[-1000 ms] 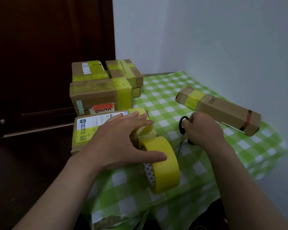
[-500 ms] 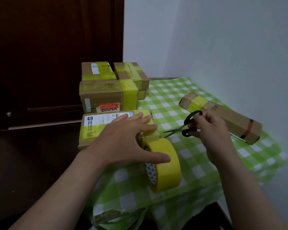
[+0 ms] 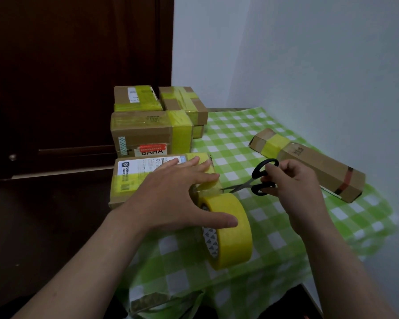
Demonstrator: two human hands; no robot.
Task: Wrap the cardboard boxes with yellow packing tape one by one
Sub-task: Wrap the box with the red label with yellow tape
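Note:
A cardboard box with a white label and yellow tape lies at the table's left edge. My left hand lies flat over its right end, fingers straight on the tape, thumb touching the yellow tape roll. The roll stands on edge against the box, and a strip runs from it up onto the box. My right hand grips black-handled scissors. Their blades point left at the strip between roll and box.
Three taped boxes are stacked at the back left. A long cardboard box with a yellow band lies at the right, near the wall. The green checked tablecloth covers the table. A dark wooden door is on the left.
My right hand lifted the scissors off the cloth and brought them left, blades now at the tape strip. My left hand stayed on the box and roll.

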